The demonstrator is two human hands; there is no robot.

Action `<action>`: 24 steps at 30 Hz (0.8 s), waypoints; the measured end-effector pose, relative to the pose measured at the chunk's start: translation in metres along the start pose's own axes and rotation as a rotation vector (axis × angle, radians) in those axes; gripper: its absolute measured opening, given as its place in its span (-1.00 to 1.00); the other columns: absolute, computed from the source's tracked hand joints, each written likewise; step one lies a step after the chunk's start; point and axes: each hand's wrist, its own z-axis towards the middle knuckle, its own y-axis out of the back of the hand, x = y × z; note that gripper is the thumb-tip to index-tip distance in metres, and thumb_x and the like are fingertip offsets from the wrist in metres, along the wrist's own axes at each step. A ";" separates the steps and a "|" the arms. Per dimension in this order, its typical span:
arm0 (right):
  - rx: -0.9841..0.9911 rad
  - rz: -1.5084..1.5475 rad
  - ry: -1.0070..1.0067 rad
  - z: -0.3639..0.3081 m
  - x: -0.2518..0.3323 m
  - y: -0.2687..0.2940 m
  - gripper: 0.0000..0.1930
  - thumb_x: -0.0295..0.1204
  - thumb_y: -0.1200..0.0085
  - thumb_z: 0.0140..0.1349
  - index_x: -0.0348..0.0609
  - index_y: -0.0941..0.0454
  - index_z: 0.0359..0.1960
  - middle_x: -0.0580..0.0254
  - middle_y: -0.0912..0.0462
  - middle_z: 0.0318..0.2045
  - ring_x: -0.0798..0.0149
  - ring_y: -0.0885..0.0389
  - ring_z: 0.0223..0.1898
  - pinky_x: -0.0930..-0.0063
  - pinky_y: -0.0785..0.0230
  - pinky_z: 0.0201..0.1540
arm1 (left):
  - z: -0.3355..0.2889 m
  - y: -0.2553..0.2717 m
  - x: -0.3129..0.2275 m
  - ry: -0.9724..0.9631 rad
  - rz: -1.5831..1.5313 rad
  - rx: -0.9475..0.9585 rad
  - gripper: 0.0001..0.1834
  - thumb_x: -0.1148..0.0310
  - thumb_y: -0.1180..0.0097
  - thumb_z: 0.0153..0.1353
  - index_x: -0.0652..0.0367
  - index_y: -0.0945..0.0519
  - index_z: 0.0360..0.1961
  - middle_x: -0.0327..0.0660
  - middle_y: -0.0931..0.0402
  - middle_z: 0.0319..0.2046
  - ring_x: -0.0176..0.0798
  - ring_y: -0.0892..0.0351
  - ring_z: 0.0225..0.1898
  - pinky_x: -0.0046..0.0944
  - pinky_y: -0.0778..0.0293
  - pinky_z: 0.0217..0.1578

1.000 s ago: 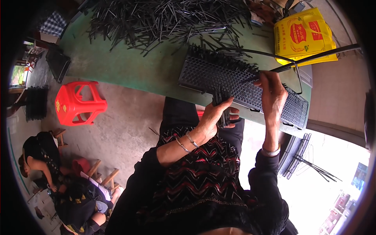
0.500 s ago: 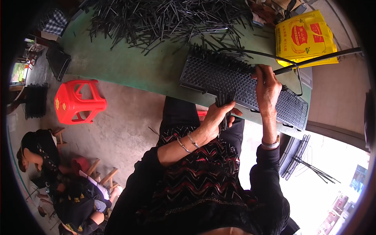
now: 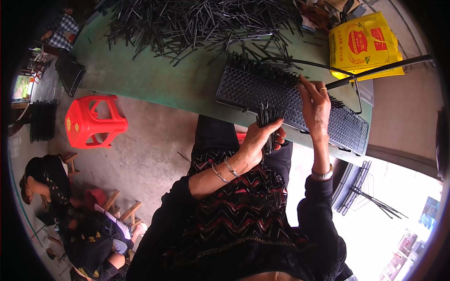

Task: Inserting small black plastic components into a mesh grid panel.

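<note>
A bundle of thin black sticks (image 3: pixel 269 112) is gripped upright in my left hand (image 3: pixel 260 140), just in front of the near edge of a long black tray (image 3: pixel 344 125) full of small round holes. My right hand (image 3: pixel 317 107) reaches over the tray, thumb and fingers pinched together at its far side. Whatever sits between those fingertips is too small to make out. Along the tray's far side runs a dense row of black sticks (image 3: pixel 262 69) standing in the holes, ending about where my right fingertips are.
A large heap of loose black sticks (image 3: pixel 197 25) covers the back of the green table (image 3: pixel 122 70). Black metal bars (image 3: pixel 382 75) cross near a yellow bag (image 3: pixel 365 44) at right. A red stool (image 3: pixel 96 122) stands at left; people sit at lower left (image 3: pixel 93 239).
My right hand has shifted slightly left along the tray's far side. My left hand keeps the bundle in nearly the same place. A person in a checked shirt shows more at upper left.
</note>
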 end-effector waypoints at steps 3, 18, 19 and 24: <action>0.433 0.583 -0.543 -0.009 0.010 0.022 -0.71 -0.41 -0.11 0.32 -0.33 -0.58 0.00 0.31 -0.59 -0.45 0.53 -0.46 -0.41 0.60 -0.36 -0.33 | -0.005 -0.005 -0.004 -0.001 0.003 -0.024 -0.75 0.18 -0.22 0.25 0.15 -0.60 -0.22 -0.22 -0.62 -0.41 -0.36 -0.60 -0.45 -0.38 -0.47 -0.51; 0.718 0.797 -0.636 -0.011 0.005 0.043 -0.85 -0.51 -0.06 0.29 -0.37 -0.53 -0.21 0.20 -0.60 -0.47 0.41 -0.62 -0.41 0.57 -0.48 -0.29 | -0.007 -0.015 -0.011 0.090 0.167 -0.028 -0.62 0.11 -0.23 0.24 0.15 -0.59 -0.06 -0.21 -0.66 -0.26 -0.34 -0.66 -0.32 -0.42 -0.48 -0.48; 0.714 0.830 -0.650 -0.010 0.005 0.046 -0.86 -0.52 -0.04 0.30 -0.38 -0.53 -0.20 0.18 -0.61 -0.45 0.39 -0.64 -0.39 0.56 -0.50 -0.27 | -0.004 -0.014 -0.008 0.091 0.168 -0.026 -0.62 0.11 -0.23 0.24 0.15 -0.59 -0.06 -0.21 -0.66 -0.26 -0.34 -0.66 -0.32 -0.42 -0.48 -0.48; 0.289 0.646 -0.557 -0.003 -0.005 0.056 -0.85 -0.52 -0.03 0.33 -0.39 -0.53 -0.18 0.14 -0.65 -0.39 0.37 -0.66 -0.38 0.52 -0.54 -0.22 | 0.004 -0.006 -0.001 0.077 -0.013 -0.006 -0.61 0.09 -0.21 0.25 0.17 -0.54 -0.08 -0.10 -0.64 -0.23 -0.16 -0.69 -0.25 -0.22 -0.69 -0.41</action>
